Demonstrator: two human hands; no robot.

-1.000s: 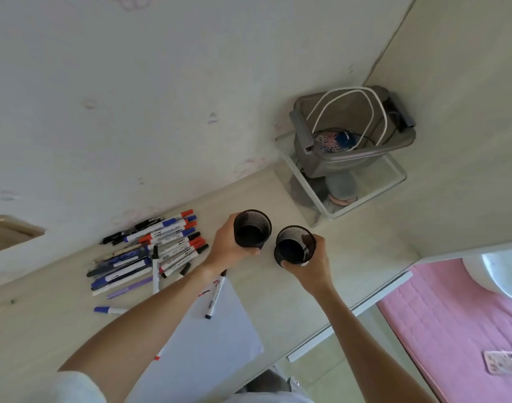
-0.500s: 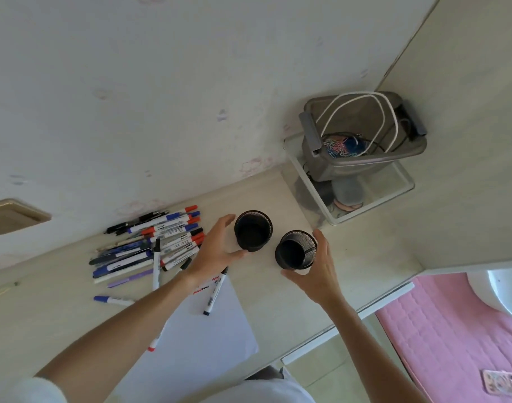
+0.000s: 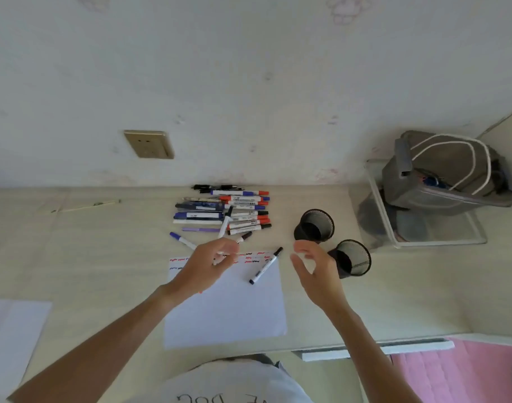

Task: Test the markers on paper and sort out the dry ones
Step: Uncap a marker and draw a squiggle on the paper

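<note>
Pale worktop [image 3: 380,301] against wall. Markers [image 3: 224,212] heaped mid-frame above test paper [image 3: 225,309], within reach. Left hand [image 3: 204,264] fingers curled, seemingly pinching marker; blurred. Right hand [image 3: 314,267] loosely open, empty, beside mesh cups [image 3: 314,225] ready for sorting.

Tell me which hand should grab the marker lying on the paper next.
Probably the right hand: it hangs open beside the marker on the paper. The left hand is about as close, but its curled fingers may already hold something.

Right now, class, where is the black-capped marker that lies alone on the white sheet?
In the head view, the black-capped marker lies slanted on the white sheet's upper right corner, between the left hand and right hand, left of the two mesh cups.
</note>
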